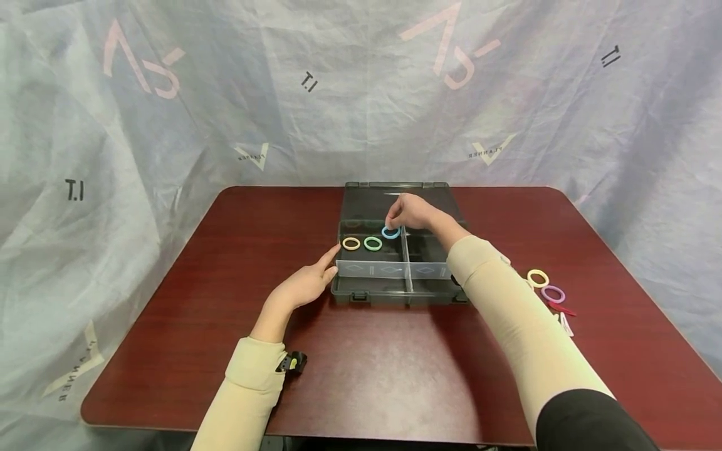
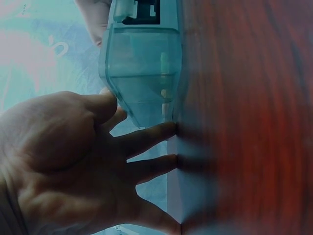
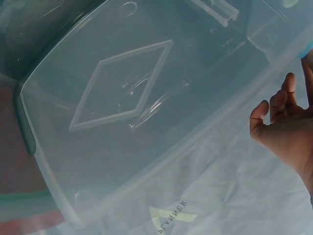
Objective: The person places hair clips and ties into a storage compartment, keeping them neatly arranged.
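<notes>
In the head view a dark translucent box (image 1: pixel 369 291) lies with its lid folded back, split by clear dividers (image 1: pixel 372 269). My right hand (image 1: pixel 414 212) pinches a blue ring (image 1: pixel 391 233) over the back left compartment; the ring's edge also shows at the right of the right wrist view, by the hand (image 3: pixel 288 132). A yellow-orange ring (image 1: pixel 351 243) and a green ring (image 1: pixel 373 243) are in that compartment. My left hand (image 1: pixel 301 288) touches the box's left side, thumb and fingers extended; in the left wrist view the fingertips of this hand (image 2: pixel 73 152) reach the tabletop beside the box (image 2: pixel 142 54).
On the right of the table (image 1: pixel 372 363), next to my right sleeve, lie a yellow ring (image 1: pixel 538 279), a purple ring (image 1: pixel 553 294), a red item (image 1: pixel 561 309) and a whitish clip-like item (image 1: pixel 566 324). Pale printed cloth (image 1: pixel 338 125) hangs behind the table.
</notes>
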The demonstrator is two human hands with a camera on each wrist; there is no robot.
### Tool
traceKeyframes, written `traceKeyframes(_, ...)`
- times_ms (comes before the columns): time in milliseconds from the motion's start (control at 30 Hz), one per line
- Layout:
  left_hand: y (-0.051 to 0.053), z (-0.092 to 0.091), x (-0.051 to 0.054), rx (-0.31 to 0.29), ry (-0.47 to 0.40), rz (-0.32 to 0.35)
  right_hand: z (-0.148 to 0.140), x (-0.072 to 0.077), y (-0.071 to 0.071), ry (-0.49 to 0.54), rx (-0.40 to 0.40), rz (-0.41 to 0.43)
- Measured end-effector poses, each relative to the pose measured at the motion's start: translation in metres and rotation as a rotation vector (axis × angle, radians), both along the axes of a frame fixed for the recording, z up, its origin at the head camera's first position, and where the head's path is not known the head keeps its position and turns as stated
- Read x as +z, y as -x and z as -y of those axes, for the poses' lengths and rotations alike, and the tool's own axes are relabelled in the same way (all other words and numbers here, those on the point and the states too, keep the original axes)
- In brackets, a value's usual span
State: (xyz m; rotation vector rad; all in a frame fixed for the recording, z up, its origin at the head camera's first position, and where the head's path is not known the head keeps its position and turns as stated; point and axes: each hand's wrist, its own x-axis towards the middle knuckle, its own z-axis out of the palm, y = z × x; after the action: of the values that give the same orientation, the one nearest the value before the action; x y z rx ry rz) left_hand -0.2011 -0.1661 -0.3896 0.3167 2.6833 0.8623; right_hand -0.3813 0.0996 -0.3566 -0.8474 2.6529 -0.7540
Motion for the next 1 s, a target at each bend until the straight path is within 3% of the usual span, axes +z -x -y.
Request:
traceKeyframes(400,-0.0003,-0.0016,-0.0002,0.011,0.004,-0.008,0.0067,-0.0048,-0.0043,-0.076,0.063,-0.026)
traceKeyframes(800,-0.0014,-0.0017,0.0023,0.01,-0.003,-0.018,0.007,-0.0107,0.0015,-0.141,0.017,-0.014)
traceKeyframes(1000,-0.0019,-0.0019,0.0043,0.01,0.0,-0.012,0.0049,-0.0076,-0.0007,-0.117,0.004,-0.013)
